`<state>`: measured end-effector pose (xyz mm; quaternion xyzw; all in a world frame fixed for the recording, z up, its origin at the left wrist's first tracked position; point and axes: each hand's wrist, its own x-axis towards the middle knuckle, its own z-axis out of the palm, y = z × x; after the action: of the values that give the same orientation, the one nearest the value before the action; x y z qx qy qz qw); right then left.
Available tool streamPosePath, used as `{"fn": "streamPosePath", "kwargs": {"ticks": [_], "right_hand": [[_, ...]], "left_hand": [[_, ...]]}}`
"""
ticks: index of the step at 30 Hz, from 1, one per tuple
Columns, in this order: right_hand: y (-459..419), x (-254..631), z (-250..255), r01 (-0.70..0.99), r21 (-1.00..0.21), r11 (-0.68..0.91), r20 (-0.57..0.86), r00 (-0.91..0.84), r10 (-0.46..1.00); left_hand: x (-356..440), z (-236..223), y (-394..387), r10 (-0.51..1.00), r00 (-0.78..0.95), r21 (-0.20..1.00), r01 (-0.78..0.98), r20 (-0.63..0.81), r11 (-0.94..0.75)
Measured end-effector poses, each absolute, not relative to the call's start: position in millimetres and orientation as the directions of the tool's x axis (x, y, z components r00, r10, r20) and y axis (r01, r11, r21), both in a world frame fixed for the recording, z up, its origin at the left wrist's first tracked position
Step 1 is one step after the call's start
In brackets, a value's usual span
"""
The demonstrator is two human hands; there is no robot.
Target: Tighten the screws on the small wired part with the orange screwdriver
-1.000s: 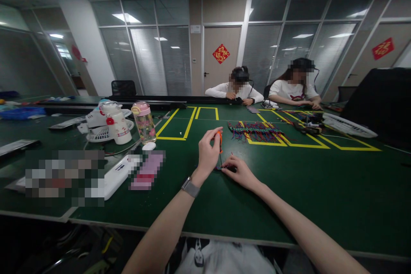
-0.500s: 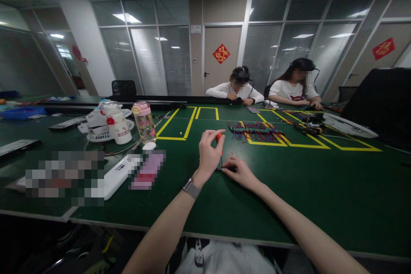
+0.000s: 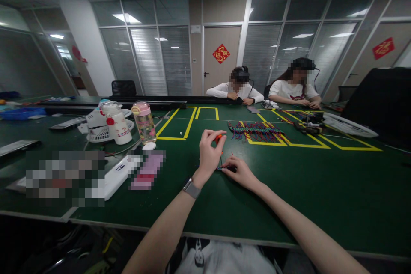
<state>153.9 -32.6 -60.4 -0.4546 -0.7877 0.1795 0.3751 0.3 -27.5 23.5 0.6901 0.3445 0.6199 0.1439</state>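
Observation:
My left hand (image 3: 208, 152), with a watch on its wrist, pinches the orange handle of a small screwdriver (image 3: 218, 138) held upright, tip down. Just to its right, my right hand (image 3: 239, 170) rests on the green table (image 3: 289, 188) with its fingers pressed on a small dark part (image 3: 228, 168) with thin wires. The screwdriver's tip meets that part between the two hands.
A pile of coloured wires (image 3: 255, 131) lies beyond my hands inside yellow tape outlines. To the left stand a pink-lidded bottle (image 3: 144, 122), a white bottle (image 3: 118, 126) and a white fan. Two people sit working at the far side. A keyboard (image 3: 348, 125) lies at right.
My left hand's fingers have shifted round the screwdriver's handle, thumb and forefinger now pinching its top. My right hand has stayed on the small part.

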Motion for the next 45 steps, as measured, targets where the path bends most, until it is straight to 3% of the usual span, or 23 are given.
{"fn": "streamPosePath", "kwargs": {"ticks": [10, 17, 23, 29, 35, 41, 45], "right_hand": [[-31.8, 153.9, -61.4, 0.576, -0.627, 0.525, 0.431, -0.305, 0.849], [-32.2, 154.2, -61.1, 0.576, -0.627, 0.524, 0.434, -0.301, 0.849], [-31.7, 153.6, -61.5, 0.568, -0.638, 0.52, 0.428, -0.3, 0.853], [-31.1, 154.3, -62.7, 0.57, -0.635, 0.521, 0.428, -0.302, 0.852], [-30.6, 154.9, -63.7, 0.571, -0.633, 0.523, 0.429, -0.303, 0.851], [-30.4, 154.7, -63.5, 0.574, -0.63, 0.523, 0.43, -0.303, 0.85], [-29.7, 154.9, -64.3, 0.575, -0.632, 0.52, 0.428, -0.301, 0.852]], "left_hand": [[1.1, 22.6, -25.5, 0.65, 0.054, 0.63, 0.198, 0.758, -0.751], [1.1, 24.2, -28.5, 0.652, 0.006, 0.625, 0.278, 0.758, -0.729], [1.6, 22.0, -25.7, 0.656, 0.084, 0.635, 0.186, 0.75, -0.75], [1.4, 22.1, -25.6, 0.658, 0.015, 0.624, 0.3, 0.753, -0.722], [1.1, 23.4, -24.4, 0.646, 0.067, 0.621, 0.217, 0.76, -0.753], [1.4, 23.5, -27.8, 0.647, -0.008, 0.616, 0.315, 0.763, -0.722], [1.3, 24.4, -29.3, 0.663, 0.021, 0.631, 0.286, 0.748, -0.721]]}}
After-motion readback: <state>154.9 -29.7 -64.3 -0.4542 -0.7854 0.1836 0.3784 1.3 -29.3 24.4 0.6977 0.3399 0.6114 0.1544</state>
